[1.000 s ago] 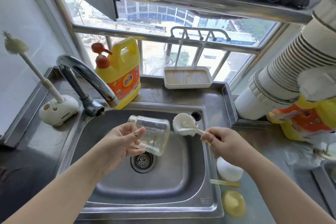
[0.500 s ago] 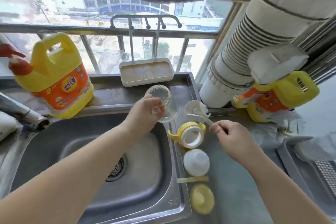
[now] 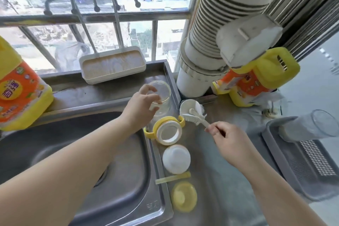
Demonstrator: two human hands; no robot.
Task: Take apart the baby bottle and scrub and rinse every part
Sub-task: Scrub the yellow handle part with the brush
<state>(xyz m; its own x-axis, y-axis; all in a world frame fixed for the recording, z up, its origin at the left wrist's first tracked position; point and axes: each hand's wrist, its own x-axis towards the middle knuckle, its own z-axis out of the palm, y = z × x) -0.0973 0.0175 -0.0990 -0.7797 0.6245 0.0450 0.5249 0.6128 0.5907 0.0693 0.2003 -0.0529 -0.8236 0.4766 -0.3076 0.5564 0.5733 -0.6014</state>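
My left hand [image 3: 140, 107] grips the clear glass bottle body [image 3: 162, 95], which stands on the steel counter behind the sink's right rim. My right hand [image 3: 226, 138] pinches the handle of the white scrub brush [image 3: 192, 111], whose head lies on the counter right of the bottle. In front of the bottle lies the yellow handled collar ring [image 3: 167, 130]. Nearer me in a row are a white dome cap [image 3: 176, 158], a pale yellow straw [image 3: 172, 177] and a yellow round lid [image 3: 184, 196].
The steel sink [image 3: 77, 152] fills the lower left. Yellow detergent jugs stand at the far left [image 3: 20, 95] and back right [image 3: 256, 80]. A white ribbed pipe [image 3: 205, 46] rises behind the counter. A grey drying tray [image 3: 300, 161] with a glass [image 3: 311, 124] sits on the right.
My view has swung right, away from the tap. My left hand carried the bottle body from over the sink to the counter. My right hand brought the brush down beside it.
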